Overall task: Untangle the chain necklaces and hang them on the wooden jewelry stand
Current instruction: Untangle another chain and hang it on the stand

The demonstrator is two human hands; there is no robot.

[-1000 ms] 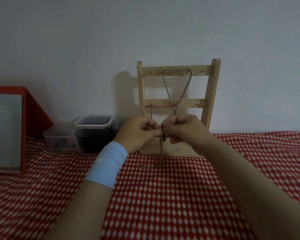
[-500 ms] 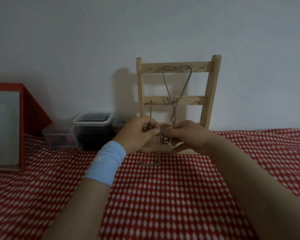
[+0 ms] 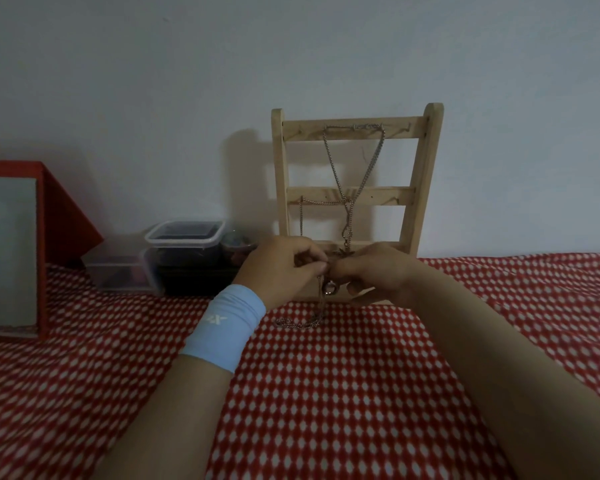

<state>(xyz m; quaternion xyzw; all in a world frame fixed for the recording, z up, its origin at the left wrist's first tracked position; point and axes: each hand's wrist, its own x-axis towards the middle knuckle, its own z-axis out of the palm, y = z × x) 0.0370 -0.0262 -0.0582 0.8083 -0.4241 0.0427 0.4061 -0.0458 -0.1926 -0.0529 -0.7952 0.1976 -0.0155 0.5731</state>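
Note:
A wooden jewelry stand (image 3: 426, 181) with three rails leans against the wall. One chain necklace (image 3: 373, 161) hangs from hooks on its top rail, and a second chain (image 3: 317, 202) drapes along the middle rail. Low in front of the stand, my left hand (image 3: 279, 268) and my right hand (image 3: 378, 271) meet fingertip to fingertip. Both pinch a third chain necklace (image 3: 317, 317). A small round pendant (image 3: 329, 289) dangles just below my fingers. The chain's lower end lies coiled on the cloth.
A red and white patterned cloth (image 3: 326, 393) covers the table. Clear plastic containers (image 3: 184, 254) with dark contents sit left of the stand. A red-framed panel (image 3: 11, 251) stands at the far left. A light blue wristband (image 3: 226, 327) wraps my left wrist.
My hands have dropped a little lower in front of the stand, and the round pendant now hangs in plain sight below my fingertips. Both hands keep their pinch on the chain.

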